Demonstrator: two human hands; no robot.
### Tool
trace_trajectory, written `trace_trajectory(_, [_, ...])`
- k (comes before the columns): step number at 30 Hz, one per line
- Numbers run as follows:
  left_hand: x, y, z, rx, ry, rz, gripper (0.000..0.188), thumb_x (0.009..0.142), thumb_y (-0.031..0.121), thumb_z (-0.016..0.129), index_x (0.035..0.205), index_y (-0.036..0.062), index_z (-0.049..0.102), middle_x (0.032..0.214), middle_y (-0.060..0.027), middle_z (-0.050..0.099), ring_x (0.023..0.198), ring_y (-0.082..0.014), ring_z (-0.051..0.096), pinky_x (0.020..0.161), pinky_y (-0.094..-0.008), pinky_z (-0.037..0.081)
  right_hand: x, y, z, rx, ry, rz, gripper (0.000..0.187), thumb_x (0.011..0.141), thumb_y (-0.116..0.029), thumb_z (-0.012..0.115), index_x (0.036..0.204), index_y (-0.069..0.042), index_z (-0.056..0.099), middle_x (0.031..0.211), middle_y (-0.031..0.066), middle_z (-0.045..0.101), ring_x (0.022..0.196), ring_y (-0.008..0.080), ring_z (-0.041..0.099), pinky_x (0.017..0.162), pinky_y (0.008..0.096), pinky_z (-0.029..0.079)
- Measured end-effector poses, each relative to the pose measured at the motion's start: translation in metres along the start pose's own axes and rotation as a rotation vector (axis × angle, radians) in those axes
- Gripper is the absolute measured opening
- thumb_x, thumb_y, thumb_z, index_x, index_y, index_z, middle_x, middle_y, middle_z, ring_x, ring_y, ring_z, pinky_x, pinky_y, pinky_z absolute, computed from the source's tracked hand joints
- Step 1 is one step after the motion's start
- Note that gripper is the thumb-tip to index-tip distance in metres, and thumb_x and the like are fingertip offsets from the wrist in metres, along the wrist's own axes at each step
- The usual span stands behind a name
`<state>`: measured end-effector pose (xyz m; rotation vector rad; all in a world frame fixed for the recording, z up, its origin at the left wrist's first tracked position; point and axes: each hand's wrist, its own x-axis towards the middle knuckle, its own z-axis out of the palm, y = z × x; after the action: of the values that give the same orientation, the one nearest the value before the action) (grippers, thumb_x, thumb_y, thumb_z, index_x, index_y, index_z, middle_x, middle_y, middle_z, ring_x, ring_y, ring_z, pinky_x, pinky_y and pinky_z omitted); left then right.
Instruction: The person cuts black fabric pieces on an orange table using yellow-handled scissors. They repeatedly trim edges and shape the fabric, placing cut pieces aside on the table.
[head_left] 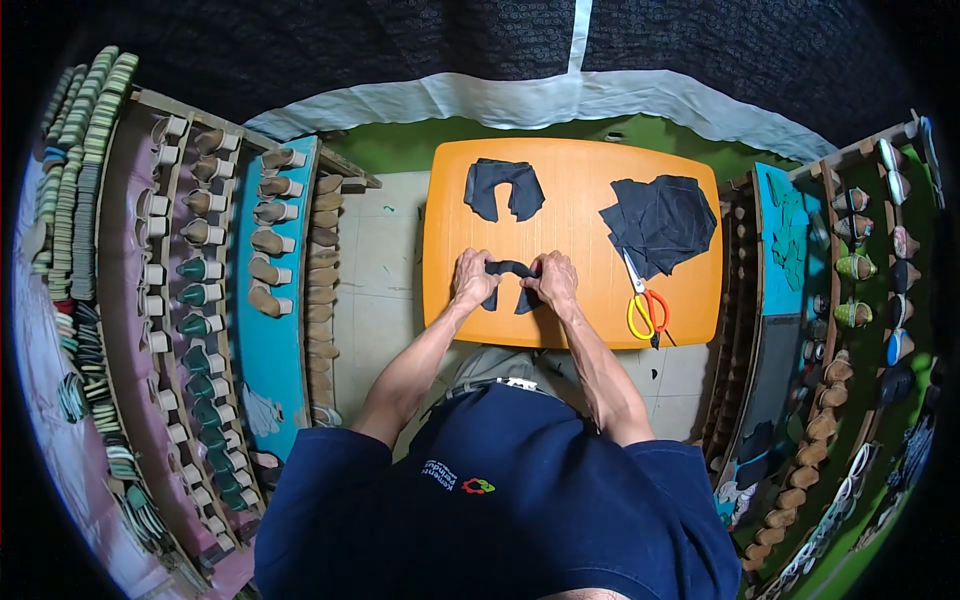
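Observation:
A dark horseshoe-shaped piece of material (513, 268) is held at the near edge of the orange table. My left hand (474, 279) is closed on its left side and my right hand (554, 279) grips its right side. The top band looks folded or rolled between my fingers, while two legs of the piece hang down below. Farther off lies a stack of similar dark horseshoe-shaped pieces (483, 190). To the right is a loose pile of dark cut pieces (668, 222). Scissors (639, 288) with yellow and red handles rest beside that pile, their blades touching it.
The orange table (585, 165) stands on a tiled floor (375, 265). Racks with rows of shoes (203, 232) and shoe parts rise on the left. More shoe racks (822, 427) stand on the right. A dark curtain (430, 45) with a pale lower border hangs behind the table.

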<state>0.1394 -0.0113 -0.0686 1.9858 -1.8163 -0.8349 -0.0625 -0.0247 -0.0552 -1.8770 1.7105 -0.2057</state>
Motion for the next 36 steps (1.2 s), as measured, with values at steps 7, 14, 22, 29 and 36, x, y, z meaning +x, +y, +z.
trace_trajectory(7, [0.005,0.002,-0.013,-0.633,-0.214,-0.216,0.031,0.075,0.012,0.083,0.1,0.0021,0.069,0.094,-0.0095,0.071,0.09,-0.0184,0.066,0.084,-0.0302,0.051,0.013,0.015,0.002,0.608,-0.138,0.048,0.047,0.07,-0.014,0.087,0.109,-0.008,0.063,0.078,0.0075,0.059,0.073,0.0266,0.06,0.072,0.0361,0.051])
trace_trajectory(14, [0.044,0.002,-0.036,-0.89,-0.167,-0.314,0.028,0.076,0.004,0.082,0.101,0.0002,0.073,0.101,-0.0124,0.073,0.095,-0.018,0.067,0.089,-0.0286,0.051,0.056,0.024,-0.01,1.091,-0.18,0.071,0.035,0.081,0.004,0.076,0.113,0.0,0.063,0.072,-0.0069,0.049,0.065,0.0038,0.044,0.064,0.0193,0.041])
trace_trajectory(22, [0.131,0.024,-0.064,-0.382,0.333,-0.014,0.074,0.08,0.02,0.082,0.142,0.0011,0.048,0.142,-0.0179,0.05,0.131,-0.0309,0.048,0.112,-0.0421,0.038,0.115,0.003,-0.078,0.646,0.175,0.087,0.055,0.078,-0.029,0.081,0.122,0.001,0.065,0.12,0.0223,0.067,0.108,0.0364,0.066,0.095,0.0417,0.052])
trace_trajectory(29, [0.089,0.094,-0.016,-0.281,0.316,0.302,0.052,0.087,0.007,0.071,0.136,0.0026,0.055,0.138,-0.0206,0.052,0.131,-0.0352,0.049,0.112,-0.0413,0.038,0.002,0.078,-0.076,0.13,0.595,0.212,0.028,0.08,-0.021,0.075,0.101,-0.004,0.068,0.101,0.0135,0.059,0.099,0.0334,0.057,0.084,0.0449,0.049])
trace_trajectory(36, [0.03,0.157,0.065,-0.328,-0.027,0.349,0.045,0.091,0.012,0.065,0.134,0.0032,0.057,0.14,-0.0186,0.052,0.133,-0.034,0.048,0.113,-0.0414,0.038,-0.056,0.151,-0.078,-0.059,0.438,0.339,0.036,0.076,-0.027,0.081,0.099,-0.005,0.064,0.101,0.0142,0.062,0.095,0.0341,0.062,0.084,0.0463,0.05])
